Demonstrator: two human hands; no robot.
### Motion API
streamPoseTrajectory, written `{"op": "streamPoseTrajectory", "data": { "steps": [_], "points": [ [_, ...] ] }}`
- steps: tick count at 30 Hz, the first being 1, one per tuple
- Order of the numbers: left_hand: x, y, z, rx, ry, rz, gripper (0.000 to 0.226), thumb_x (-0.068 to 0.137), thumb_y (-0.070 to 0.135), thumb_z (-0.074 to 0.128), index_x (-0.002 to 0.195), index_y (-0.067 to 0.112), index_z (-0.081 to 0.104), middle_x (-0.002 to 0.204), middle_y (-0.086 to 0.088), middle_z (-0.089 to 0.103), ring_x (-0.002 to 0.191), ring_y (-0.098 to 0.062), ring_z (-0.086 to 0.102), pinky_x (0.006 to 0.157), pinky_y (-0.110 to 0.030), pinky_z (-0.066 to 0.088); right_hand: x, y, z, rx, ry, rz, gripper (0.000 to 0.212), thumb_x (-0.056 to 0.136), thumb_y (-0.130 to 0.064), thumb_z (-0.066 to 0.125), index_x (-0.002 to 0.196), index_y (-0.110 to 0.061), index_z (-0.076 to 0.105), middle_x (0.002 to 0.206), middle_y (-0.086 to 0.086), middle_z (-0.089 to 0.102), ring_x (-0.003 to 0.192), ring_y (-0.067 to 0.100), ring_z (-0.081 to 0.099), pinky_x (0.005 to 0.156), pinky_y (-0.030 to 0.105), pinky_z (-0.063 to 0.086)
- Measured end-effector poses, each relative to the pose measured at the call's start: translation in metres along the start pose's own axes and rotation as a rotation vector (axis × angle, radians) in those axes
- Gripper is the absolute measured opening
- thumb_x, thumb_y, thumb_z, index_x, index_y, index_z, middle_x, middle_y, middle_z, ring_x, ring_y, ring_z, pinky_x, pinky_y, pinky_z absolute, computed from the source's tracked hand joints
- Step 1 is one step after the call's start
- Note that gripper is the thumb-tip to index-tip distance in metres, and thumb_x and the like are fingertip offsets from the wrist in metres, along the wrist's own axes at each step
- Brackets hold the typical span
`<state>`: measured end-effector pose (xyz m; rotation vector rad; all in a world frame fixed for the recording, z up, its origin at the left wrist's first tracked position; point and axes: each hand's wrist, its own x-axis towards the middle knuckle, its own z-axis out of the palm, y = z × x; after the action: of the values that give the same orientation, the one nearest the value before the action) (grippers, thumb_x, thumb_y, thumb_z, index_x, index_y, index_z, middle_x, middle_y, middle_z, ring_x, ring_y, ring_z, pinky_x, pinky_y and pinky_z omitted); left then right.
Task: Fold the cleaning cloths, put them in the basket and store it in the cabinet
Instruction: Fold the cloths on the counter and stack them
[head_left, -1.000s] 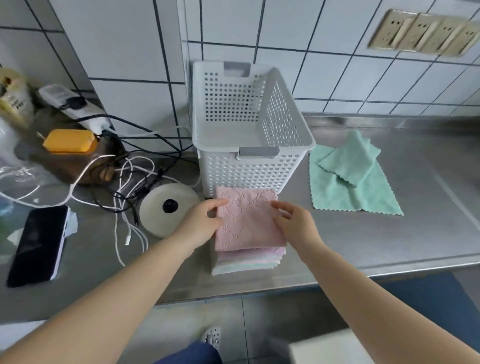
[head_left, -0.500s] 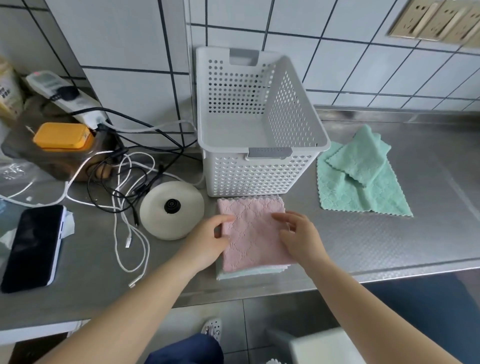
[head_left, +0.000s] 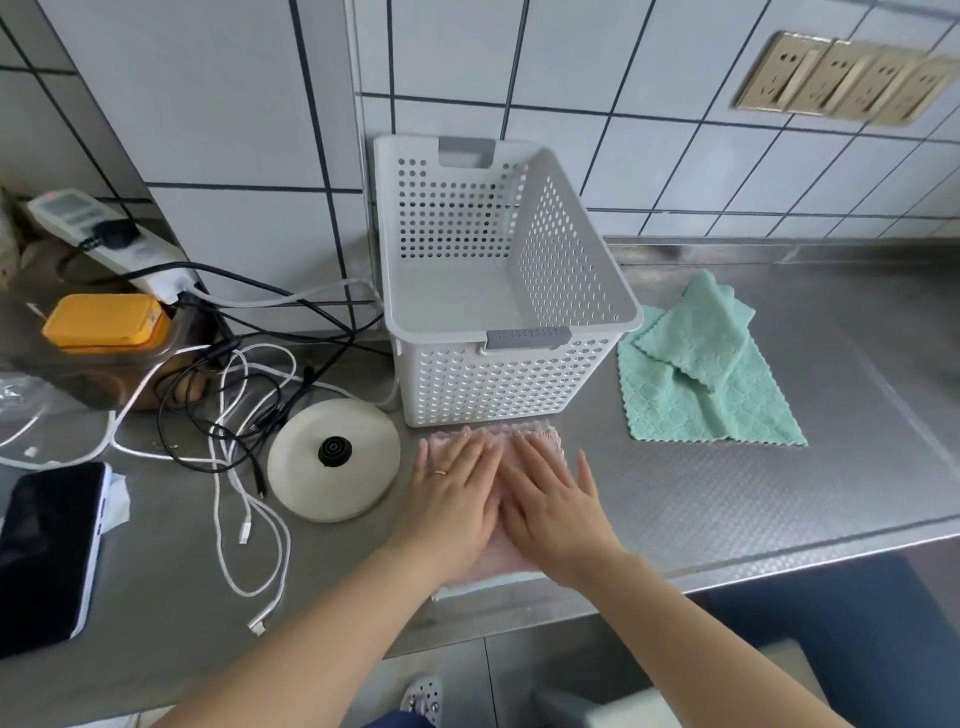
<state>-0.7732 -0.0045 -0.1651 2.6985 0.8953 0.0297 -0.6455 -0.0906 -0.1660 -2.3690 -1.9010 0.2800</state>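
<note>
At the lower centre of the frame our left hand (head_left: 451, 506) and right hand (head_left: 553, 512) lie flat, side by side, on the folded pink cloth (head_left: 540, 439), which tops a small stack at the front edge of the steel worktop (head_left: 779, 493). The fingers of both hands are stretched out and only slightly fanned, palms down, pinching nothing. A paler edge of the cloths underneath (head_left: 483, 583) shows just below our wrists. The white perforated basket (head_left: 571, 275) stands empty just behind the stack, nearly touching it, and a green cloth (head_left: 727, 405) lies loosely half-folded right of the basket, not yet done.

We judge the stack to be light, soft and limp: it will sag and slide apart if lifted from one corner, and the smooth metal under it gives little grip. We would do best to slip our fingers beneath the two side edges, thumbs on top, and squeeze the layers together so they travel as one block into the basket. The cables (head_left: 244, 415) and the round white disc (head_left: 335, 460) at centre left lie close by but apart.
</note>
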Motion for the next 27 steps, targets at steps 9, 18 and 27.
{"op": "streamPoseTrajectory", "data": {
  "steps": [9, 18, 27],
  "points": [
    [-0.003, -0.015, -0.004, -0.010, -0.048, -0.101, 0.074, 0.087, 0.059, 0.011, 0.150, 0.020, 0.013, 0.159, -0.002, 0.003, 0.147, -0.019, -0.002, 0.117, -0.047, 0.001, -0.006, 0.004, -0.010, 0.119, -0.047, 0.236, 0.089, 0.073, -0.078, -0.001, 0.148, -0.033, 0.019, 0.159, -0.008, 0.009, 0.147, 0.015, -0.002, 0.116, 0.050, -0.003],
    [0.014, 0.044, -0.060, -0.397, 0.134, 0.166, 0.042, 0.094, 0.029, 0.049, 0.136, 0.026, 0.045, 0.143, 0.012, 0.038, 0.131, -0.004, 0.034, 0.103, -0.012, 0.020, -0.039, 0.042, -0.059, 0.282, 0.296, 0.324, 0.050, 0.088, -0.058, 0.037, 0.125, -0.028, 0.055, 0.141, -0.005, 0.044, 0.139, 0.016, 0.029, 0.115, 0.045, 0.019],
    [0.059, 0.102, -0.057, -0.425, 0.124, 0.287, 0.035, 0.093, 0.030, 0.051, 0.128, 0.025, 0.053, 0.130, 0.011, 0.050, 0.122, -0.005, 0.044, 0.096, -0.011, 0.027, -0.066, 0.112, -0.075, 0.314, 0.253, 0.453, 0.031, 0.094, -0.038, 0.050, 0.123, -0.030, 0.058, 0.143, -0.010, 0.040, 0.134, 0.011, 0.032, 0.113, 0.035, 0.025]
  ]
}}
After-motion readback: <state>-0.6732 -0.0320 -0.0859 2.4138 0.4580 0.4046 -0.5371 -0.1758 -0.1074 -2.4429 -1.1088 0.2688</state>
